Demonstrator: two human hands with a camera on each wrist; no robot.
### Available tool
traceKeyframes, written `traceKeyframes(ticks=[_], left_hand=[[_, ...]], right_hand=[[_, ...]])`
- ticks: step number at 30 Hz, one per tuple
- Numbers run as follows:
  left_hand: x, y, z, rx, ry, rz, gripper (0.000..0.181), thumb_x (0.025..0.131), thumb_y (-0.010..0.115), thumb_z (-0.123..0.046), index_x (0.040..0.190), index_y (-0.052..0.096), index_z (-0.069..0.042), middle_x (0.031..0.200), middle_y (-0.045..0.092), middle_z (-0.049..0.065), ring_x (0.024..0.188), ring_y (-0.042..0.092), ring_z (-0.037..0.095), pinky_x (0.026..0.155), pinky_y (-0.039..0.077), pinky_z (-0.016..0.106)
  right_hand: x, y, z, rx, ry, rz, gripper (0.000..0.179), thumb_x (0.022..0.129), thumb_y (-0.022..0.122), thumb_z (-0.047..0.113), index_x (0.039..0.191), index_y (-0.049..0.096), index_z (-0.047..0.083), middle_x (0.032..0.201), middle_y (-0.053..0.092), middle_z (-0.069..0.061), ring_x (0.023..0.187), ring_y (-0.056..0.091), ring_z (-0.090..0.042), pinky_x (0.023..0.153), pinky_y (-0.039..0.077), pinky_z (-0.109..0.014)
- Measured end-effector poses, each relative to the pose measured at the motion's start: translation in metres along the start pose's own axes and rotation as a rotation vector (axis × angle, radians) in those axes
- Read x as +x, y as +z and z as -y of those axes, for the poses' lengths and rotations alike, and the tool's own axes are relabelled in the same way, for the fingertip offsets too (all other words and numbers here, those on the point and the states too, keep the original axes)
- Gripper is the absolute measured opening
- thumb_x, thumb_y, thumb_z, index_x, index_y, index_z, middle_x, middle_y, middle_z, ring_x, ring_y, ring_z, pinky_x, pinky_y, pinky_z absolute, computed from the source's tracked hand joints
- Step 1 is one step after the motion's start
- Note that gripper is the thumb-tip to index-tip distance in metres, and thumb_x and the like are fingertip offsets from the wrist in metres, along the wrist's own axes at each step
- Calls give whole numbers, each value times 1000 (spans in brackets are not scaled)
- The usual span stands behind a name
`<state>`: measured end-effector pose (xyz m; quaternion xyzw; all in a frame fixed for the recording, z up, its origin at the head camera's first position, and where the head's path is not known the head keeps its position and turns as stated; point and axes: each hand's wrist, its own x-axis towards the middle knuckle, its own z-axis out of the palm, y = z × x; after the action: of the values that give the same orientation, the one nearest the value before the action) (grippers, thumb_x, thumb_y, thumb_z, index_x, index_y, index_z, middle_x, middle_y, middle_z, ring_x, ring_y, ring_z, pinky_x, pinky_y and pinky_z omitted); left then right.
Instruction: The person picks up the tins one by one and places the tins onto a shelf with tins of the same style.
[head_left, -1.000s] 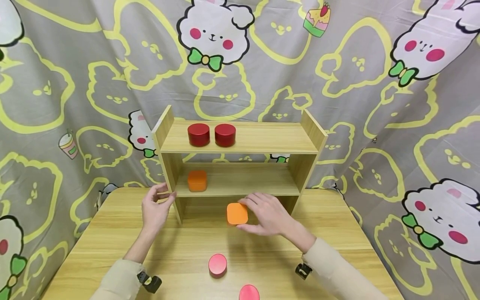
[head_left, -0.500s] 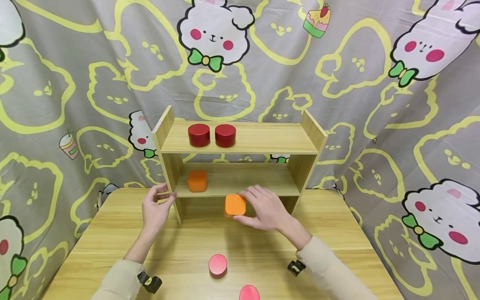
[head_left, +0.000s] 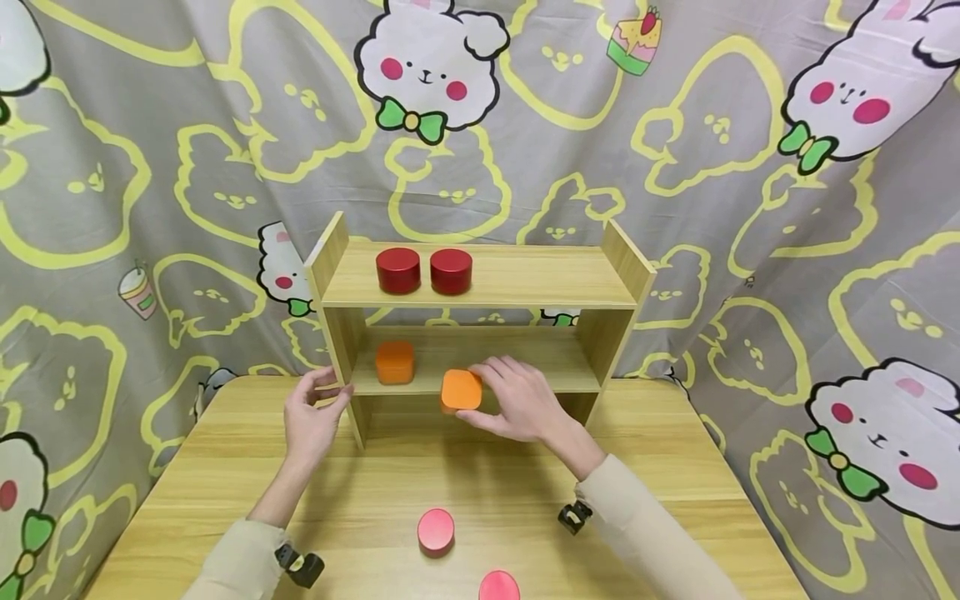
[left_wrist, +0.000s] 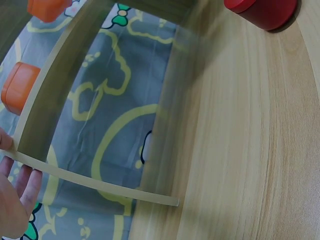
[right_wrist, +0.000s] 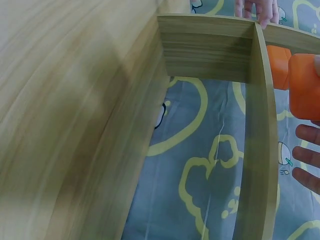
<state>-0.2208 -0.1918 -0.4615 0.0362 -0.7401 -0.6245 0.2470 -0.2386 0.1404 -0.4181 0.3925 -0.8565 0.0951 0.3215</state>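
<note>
My right hand (head_left: 516,402) holds an orange square box (head_left: 461,390) with rounded corners between thumb and fingers, at the front edge of the middle board of a wooden shelf (head_left: 540,275). In the right wrist view the held box (right_wrist: 304,90) appears beside a second orange box (right_wrist: 278,65), which stands at the left end of that middle board. My left hand (head_left: 312,417) grips the shelf's left side panel, thumb on one side and fingers on the other, as the left wrist view shows at the panel edge (left_wrist: 100,183).
Two dark red round tins (head_left: 451,271) stand on the top board, left of centre. On the wooden table (head_left: 360,517) in front lie a pink-red round tin (head_left: 436,532) and another round tin (head_left: 498,586) cut by the frame edge. A patterned curtain (head_left: 562,167) hangs behind.
My right hand has carried the orange box up, forward and slightly left, to the middle board's front edge. The left hand has kept its grip on the shelf's side.
</note>
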Motion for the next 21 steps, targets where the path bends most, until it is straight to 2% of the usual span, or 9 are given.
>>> traceKeyframes(ticks=[21], left_hand=[[-1,1,0,-1,-7,-5,34,89,79,3,122,71,-1,96,62,-23,83,66,-6,74,60,7]], right_hand=[[15,18,-5,-38,47,65,62,87,74,66,123,72,16,110,77,0,97,74,-19,68,64,-31]])
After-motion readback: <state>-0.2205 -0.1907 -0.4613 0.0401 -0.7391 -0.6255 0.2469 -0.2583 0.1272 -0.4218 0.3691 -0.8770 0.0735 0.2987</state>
